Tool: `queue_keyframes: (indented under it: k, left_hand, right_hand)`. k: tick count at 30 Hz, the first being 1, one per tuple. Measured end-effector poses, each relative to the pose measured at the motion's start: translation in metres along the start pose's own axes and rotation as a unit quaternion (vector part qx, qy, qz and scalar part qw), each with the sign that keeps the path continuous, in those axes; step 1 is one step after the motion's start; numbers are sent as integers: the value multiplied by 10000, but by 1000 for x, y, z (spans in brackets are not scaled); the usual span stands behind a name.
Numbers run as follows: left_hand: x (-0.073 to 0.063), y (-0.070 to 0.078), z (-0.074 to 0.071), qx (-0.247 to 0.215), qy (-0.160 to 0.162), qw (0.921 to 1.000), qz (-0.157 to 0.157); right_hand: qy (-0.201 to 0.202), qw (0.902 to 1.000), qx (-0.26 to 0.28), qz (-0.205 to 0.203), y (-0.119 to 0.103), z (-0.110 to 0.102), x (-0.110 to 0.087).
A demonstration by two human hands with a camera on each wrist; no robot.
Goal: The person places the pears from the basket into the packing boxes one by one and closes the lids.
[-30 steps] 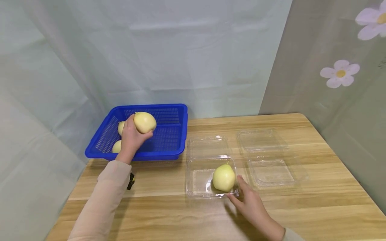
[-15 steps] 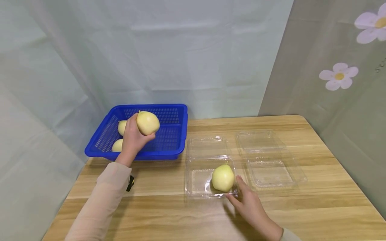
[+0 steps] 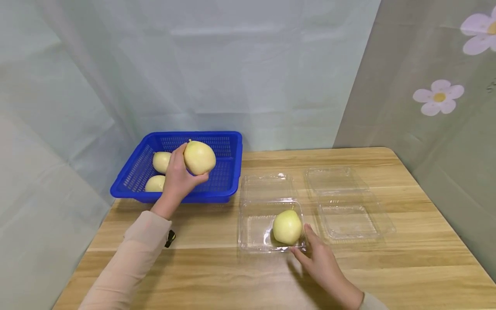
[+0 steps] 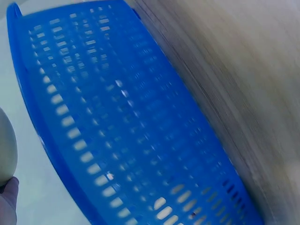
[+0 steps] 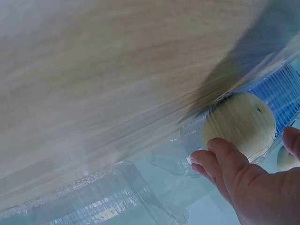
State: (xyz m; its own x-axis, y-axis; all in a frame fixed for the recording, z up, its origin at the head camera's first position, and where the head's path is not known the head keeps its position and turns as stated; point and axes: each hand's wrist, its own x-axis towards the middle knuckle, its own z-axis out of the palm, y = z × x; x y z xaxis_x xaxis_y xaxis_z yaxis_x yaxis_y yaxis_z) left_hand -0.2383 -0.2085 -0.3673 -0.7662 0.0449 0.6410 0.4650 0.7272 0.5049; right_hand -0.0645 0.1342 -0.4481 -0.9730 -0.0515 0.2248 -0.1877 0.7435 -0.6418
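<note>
My left hand (image 3: 179,175) grips a pale yellow pear (image 3: 199,157) over the blue basket (image 3: 211,199). Its thumb (image 4: 9,199) and part of the pear show at the left edge of the left wrist view. Two more pears (image 3: 155,184) lie in the basket's left part, partly covered by the hand. In front of me stands an unlidded clear plastic clamshell box (image 3: 253,234), with one pear (image 3: 287,227) in the right side of its front half. My right hand (image 3: 324,261) rests at that box's front right corner, thumb at the front edge and fingers along the right side.
A second clear clamshell box (image 3: 350,221) lies unfolded to the right, with bare wooden table (image 3: 410,258) around it. A small black object (image 3: 170,238) shows beside the left sleeve. Pale curtains (image 3: 248,77) hang behind the table.
My left hand has lifted and moved right with its pear, uncovering more of the two pears in the basket. The right hand and both boxes stay in place.
</note>
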Motion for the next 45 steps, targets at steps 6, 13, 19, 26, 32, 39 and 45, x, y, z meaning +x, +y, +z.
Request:
queue_keyframes:
  k: [6,13,19,26,32,39,45]
  left_hand:
    - [-5,18,2,-89,-133,9987,486]
    - [-11,33,2,-101,-216,9944,1034]
    - [-18,39,6,-112,-346,9913,1263]
    - [-28,42,10,-260,-448,9890,1389]
    - [-37,47,16,-490,-597,9836,1630]
    - [-48,55,23,-594,-802,9770,1885]
    - [-57,64,29,-610,-867,9743,1989]
  right_hand:
    - [36,10000,-3,-62,1,0,0]
    - [21,10000,-8,-29,2,0,1]
    - [-25,10000,-26,59,1,0,1]
    - [-20,10000,-29,62,1,1,1]
    - [67,9999,-67,-45,2,1,1]
    - [156,9997,-79,-140,3,2,0]
    - [156,9997,-80,-147,3,2,0]
